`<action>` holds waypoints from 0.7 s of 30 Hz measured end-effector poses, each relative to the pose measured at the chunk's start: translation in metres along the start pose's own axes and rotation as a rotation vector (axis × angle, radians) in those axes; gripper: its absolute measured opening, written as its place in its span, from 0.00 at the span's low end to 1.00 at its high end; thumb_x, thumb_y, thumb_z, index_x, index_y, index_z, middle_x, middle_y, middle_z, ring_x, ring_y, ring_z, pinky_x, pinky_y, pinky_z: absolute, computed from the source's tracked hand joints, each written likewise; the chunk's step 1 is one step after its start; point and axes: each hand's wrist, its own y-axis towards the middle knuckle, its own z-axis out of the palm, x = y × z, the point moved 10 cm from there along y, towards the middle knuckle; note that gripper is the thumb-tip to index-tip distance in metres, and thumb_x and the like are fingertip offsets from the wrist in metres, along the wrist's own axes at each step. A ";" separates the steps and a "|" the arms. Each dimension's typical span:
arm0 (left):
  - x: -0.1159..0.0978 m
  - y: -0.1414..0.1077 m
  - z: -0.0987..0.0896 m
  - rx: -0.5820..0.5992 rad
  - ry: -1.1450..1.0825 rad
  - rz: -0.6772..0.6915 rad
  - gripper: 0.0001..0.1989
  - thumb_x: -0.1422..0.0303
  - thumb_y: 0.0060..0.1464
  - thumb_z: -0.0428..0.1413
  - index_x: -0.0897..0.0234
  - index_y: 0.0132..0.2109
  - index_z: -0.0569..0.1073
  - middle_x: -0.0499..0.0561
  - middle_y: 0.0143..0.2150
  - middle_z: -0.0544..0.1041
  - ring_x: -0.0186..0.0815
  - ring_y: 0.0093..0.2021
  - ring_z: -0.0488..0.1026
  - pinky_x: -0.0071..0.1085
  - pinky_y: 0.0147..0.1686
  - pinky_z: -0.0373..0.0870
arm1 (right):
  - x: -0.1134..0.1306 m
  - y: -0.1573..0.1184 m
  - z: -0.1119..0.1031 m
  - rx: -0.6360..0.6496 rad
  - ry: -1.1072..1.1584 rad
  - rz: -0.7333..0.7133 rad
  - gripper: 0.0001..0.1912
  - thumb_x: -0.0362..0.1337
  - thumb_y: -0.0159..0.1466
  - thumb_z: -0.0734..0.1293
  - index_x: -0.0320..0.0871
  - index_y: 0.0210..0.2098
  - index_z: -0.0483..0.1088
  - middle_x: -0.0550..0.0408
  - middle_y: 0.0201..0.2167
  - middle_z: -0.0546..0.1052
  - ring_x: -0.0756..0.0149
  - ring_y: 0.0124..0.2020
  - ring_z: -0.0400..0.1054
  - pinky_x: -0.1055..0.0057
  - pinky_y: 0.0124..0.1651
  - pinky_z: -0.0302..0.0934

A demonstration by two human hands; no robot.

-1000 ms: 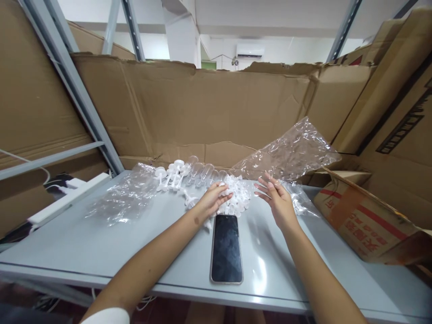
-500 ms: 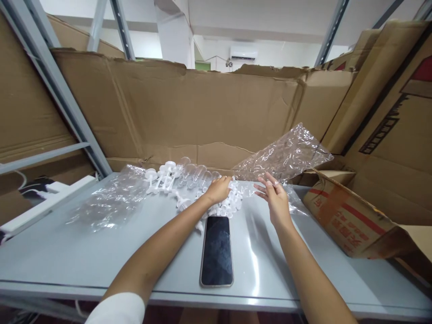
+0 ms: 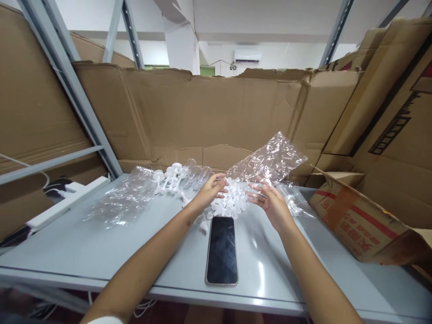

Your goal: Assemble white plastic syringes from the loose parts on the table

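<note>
A pile of small white plastic parts (image 3: 232, 200) lies on the grey table (image 3: 101, 252) beyond a black phone (image 3: 222, 250). My left hand (image 3: 209, 191) rests on the left side of the pile, fingers curled over the pieces. My right hand (image 3: 271, 202) is at the pile's right side and pinches the lower edge of a crinkled clear plastic bag (image 3: 270, 162) that rises up behind it. A row of clear tubes with white plungers (image 3: 180, 176) lies further left.
Another clear bag (image 3: 121, 200) lies flat at the left. Brown cardboard sheets (image 3: 202, 112) wall in the back and sides. A printed cardboard box (image 3: 357, 220) sits at the right. A white power strip (image 3: 64, 202) and grey rack posts (image 3: 67, 85) stand at the left.
The clear bag has been pulled in toward the pile and now stands lower and closer. My right hand has closed on its edge; my left hand stays on the pile.
</note>
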 end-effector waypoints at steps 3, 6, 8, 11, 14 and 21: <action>0.001 -0.010 -0.007 -0.001 0.011 0.040 0.22 0.59 0.44 0.59 0.65 0.45 0.66 0.49 0.30 0.72 0.32 0.28 0.72 0.25 0.25 0.64 | -0.008 -0.002 0.010 0.056 -0.025 0.053 0.20 0.41 0.58 0.65 0.47 0.50 0.65 0.49 0.41 0.76 0.60 0.35 0.74 0.62 0.38 0.68; 0.010 -0.015 -0.015 -0.002 0.030 0.073 0.17 0.62 0.45 0.59 0.66 0.41 0.68 0.48 0.26 0.71 0.30 0.25 0.71 0.24 0.23 0.62 | -0.010 -0.001 0.008 0.028 -0.061 0.036 0.20 0.42 0.57 0.65 0.48 0.49 0.66 0.50 0.41 0.76 0.62 0.33 0.74 0.64 0.36 0.67; 0.017 -0.017 -0.018 0.006 0.035 0.073 0.16 0.62 0.46 0.58 0.66 0.41 0.67 0.48 0.27 0.72 0.31 0.26 0.71 0.24 0.24 0.63 | -0.008 0.000 0.004 0.000 -0.093 0.001 0.20 0.43 0.57 0.66 0.47 0.48 0.67 0.52 0.38 0.76 0.64 0.31 0.73 0.67 0.34 0.66; 0.025 -0.025 -0.010 0.157 0.056 0.027 0.16 0.64 0.48 0.57 0.65 0.43 0.66 0.47 0.26 0.72 0.31 0.27 0.72 0.26 0.28 0.64 | -0.005 0.002 -0.003 -0.048 -0.148 -0.030 0.18 0.42 0.55 0.67 0.44 0.45 0.69 0.54 0.33 0.76 0.68 0.27 0.70 0.72 0.30 0.63; 0.032 -0.040 0.009 0.403 0.065 -0.085 0.25 0.67 0.43 0.61 0.62 0.50 0.65 0.51 0.32 0.74 0.33 0.33 0.73 0.28 0.34 0.66 | -0.001 0.004 -0.009 -0.084 -0.201 -0.063 0.16 0.42 0.53 0.68 0.42 0.40 0.71 0.56 0.27 0.74 0.71 0.23 0.66 0.72 0.28 0.60; 0.013 -0.035 -0.006 0.149 -0.049 0.000 0.23 0.56 0.49 0.55 0.63 0.49 0.65 0.54 0.36 0.74 0.34 0.33 0.73 0.28 0.31 0.68 | -0.014 -0.003 0.020 0.190 -0.309 0.036 0.13 0.41 0.55 0.66 0.41 0.38 0.72 0.56 0.25 0.72 0.71 0.22 0.64 0.73 0.25 0.55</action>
